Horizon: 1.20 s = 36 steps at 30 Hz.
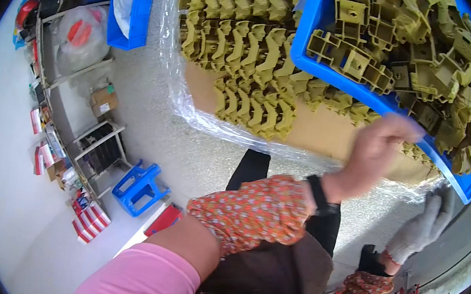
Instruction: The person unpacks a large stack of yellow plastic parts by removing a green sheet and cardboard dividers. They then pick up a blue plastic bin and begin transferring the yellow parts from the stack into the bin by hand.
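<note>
My bare left hand (373, 154) is beside the near rim of a blue plastic bin (346, 90). Motion smears its fingers, and whether they touch the rim I cannot tell. A heap of olive-yellow moulded parts (366, 69) fills the bin. To the right and lower, my right hand (423, 226) wears a pale knit glove, its fingers stretched out near the bin's near corner. Nothing shows in it. Similar olive-yellow parts (254, 108) lie nested in rows on brown cardboard (318, 130), left of the bin and partly under it.
Clear plastic wrap (203, 121) edges the cardboard. Over to the left are a blue stool (140, 188), a metal rack (75, 73) with bags and boxes, and a blue crate (130, 13) holding white material. A small carton (103, 100) sits by the rack.
</note>
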Motion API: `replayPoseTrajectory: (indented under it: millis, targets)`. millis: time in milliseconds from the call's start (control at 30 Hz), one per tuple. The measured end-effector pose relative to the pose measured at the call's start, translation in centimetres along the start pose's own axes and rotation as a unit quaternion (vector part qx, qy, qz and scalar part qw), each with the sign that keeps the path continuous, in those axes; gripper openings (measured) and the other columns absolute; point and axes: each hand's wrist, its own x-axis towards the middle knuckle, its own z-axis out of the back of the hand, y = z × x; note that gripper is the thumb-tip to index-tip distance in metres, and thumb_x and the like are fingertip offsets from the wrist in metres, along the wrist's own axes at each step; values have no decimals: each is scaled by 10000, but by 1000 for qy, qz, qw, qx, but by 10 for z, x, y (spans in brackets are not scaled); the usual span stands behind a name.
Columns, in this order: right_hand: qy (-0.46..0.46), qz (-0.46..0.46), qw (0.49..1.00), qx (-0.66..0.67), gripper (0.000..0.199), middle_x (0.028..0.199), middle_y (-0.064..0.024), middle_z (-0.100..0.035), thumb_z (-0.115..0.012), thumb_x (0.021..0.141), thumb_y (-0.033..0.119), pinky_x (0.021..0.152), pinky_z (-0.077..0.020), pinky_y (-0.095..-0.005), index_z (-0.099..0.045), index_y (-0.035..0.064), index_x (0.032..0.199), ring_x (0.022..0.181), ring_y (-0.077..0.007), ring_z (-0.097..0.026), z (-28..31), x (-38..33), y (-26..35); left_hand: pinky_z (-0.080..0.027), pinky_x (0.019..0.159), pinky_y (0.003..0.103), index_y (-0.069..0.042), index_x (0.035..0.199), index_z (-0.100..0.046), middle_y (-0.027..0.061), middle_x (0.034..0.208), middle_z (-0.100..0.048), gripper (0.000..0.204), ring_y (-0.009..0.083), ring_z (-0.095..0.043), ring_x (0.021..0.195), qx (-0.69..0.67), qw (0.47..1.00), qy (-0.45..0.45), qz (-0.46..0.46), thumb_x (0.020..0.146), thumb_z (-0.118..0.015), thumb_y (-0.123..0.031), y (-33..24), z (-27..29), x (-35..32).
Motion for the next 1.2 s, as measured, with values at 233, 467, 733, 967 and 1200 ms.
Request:
replayPoseTrajectory:
  millis: [233, 467, 733, 967, 1200]
  targets:
    - [382, -34, 913, -138, 424, 1204, -163, -683, -681, 919, 111, 1005, -506, -359, -613, -8, 1319, 1117, -253, -658, -87, -121, -66, -461, 1018, 331, -16, 1183, -588, 105, 1160, -607, 334, 210, -589, 1112, 466, 852, -220, 92, 866, -558, 83, -44, 307, -120]
    - [463, -66, 865, -183, 727, 1390, -206, -600, -750, 872, 319, 1074, -460, -413, -477, -17, 1456, 1258, -327, -598, -221, -156, -147, -422, 1104, 391, 62, 1456, -376, 249, 1407, -524, 698, 315, -548, 1301, 375, 821, -331, 275, 866, -724, -74, -74, 438, -107]
    - [404, -296, 855, 132, 658, 1317, -138, -650, -784, 881, 221, 1027, -505, -365, -486, 13, 1429, 1204, -244, -635, -264, -171, -136, -420, 1076, 351, -31, 1434, -518, 70, 1329, -630, 641, 187, -565, 1241, 258, 803, -189, 502, 910, -770, -301, -92, 428, -87]
    - [416, -430, 771, 218, 570, 1277, -112, -662, -727, 940, 131, 941, -585, -389, -470, 46, 1442, 1127, -225, -677, -239, -171, -118, -386, 1123, 345, -51, 1422, -554, 34, 1347, -633, 609, 177, -562, 1259, 219, 865, -133, 431, 919, -768, -319, -96, 429, -111]
    - [483, -382, 734, 287, 796, 1346, -129, -607, -816, 853, 294, 1010, -551, -424, -413, 14, 1480, 1213, -255, -626, -192, -170, -88, -346, 1164, 361, -20, 1439, -547, 49, 1394, -612, 601, 197, -526, 1310, 216, 869, -72, 440, 919, -729, -260, -130, 389, -106]
